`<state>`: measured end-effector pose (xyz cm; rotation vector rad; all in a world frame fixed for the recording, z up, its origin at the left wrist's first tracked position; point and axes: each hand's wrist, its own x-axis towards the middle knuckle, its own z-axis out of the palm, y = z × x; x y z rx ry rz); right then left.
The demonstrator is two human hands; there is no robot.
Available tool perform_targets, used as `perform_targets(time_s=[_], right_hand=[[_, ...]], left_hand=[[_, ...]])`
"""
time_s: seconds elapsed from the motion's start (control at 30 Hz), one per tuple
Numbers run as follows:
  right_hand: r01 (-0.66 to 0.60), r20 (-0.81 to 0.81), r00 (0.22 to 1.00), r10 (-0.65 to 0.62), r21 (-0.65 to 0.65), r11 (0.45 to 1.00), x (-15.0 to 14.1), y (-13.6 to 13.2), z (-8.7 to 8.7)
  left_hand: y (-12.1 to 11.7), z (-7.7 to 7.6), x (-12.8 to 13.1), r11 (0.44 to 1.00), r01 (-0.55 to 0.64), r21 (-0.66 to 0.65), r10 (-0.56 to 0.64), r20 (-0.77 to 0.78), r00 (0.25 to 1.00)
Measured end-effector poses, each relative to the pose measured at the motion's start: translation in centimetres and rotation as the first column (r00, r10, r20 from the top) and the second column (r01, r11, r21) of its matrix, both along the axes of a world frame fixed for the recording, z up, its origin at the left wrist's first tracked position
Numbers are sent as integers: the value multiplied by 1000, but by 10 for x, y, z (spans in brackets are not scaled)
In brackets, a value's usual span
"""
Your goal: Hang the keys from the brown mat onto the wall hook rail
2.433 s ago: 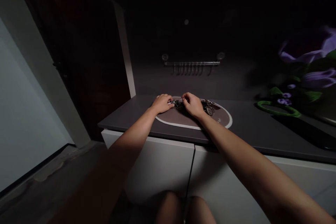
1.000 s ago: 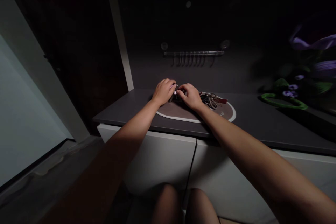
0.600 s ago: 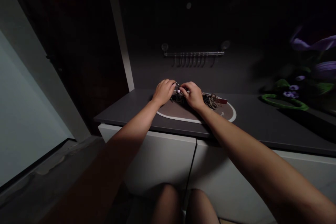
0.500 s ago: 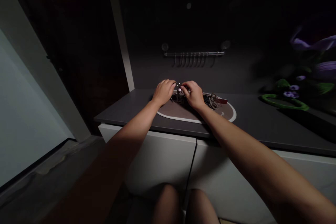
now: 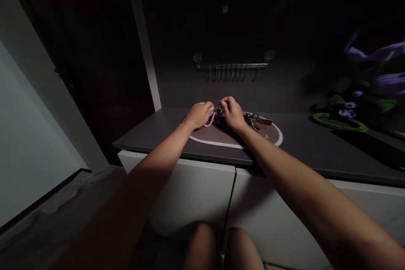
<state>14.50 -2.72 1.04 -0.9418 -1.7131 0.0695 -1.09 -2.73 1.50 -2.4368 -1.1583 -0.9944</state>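
My left hand is closed over the left part of an oval brown mat with a white rim. A curved pink loop hangs from its fingers. Close beside it, my right hand is closed in a pinch; a thin shiny bit shows at its fingertips, too small to name. Between the hands are small dark and metallic pieces, partly hidden. Right of my right hand, a tangle of cords lies on the mat beside a flat red piece.
The mat lies on a dark grey countertop above white cabinet doors. On the wall behind is a clear rail with several hooks. Purple flowers and a green ring-shaped piece stand at the right.
The pink loop now shows below my left hand, where it was not visible before. My right hand has turned slightly, its fingertips higher. The view has shifted a little.
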Motion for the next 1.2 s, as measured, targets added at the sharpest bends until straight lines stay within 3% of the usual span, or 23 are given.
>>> perform_targets(time_s=[0.33,0.6,0.9,1.03,1.2], right_hand=[[-58,-27,998,58,8,998,-1,-2,1],[-310,-274,926,260,-159,937,-3,6,-3],[-309,-353,908,227,-196,931,-7,-8,5],[-326,-364,901,235,-213,921,-11,-3,15],[-353,-481,856,188,-279,893,-16,13,41]], left_hand=[[1,-1,5,999,7,51,-11,81,997],[8,-2,8,1000,-3,31,-5,258,966],[2,-1,7,999,-3,40,-7,249,969],[0,1,3,993,-112,32,98,282,954],[2,3,-5,956,-293,-30,286,330,900]])
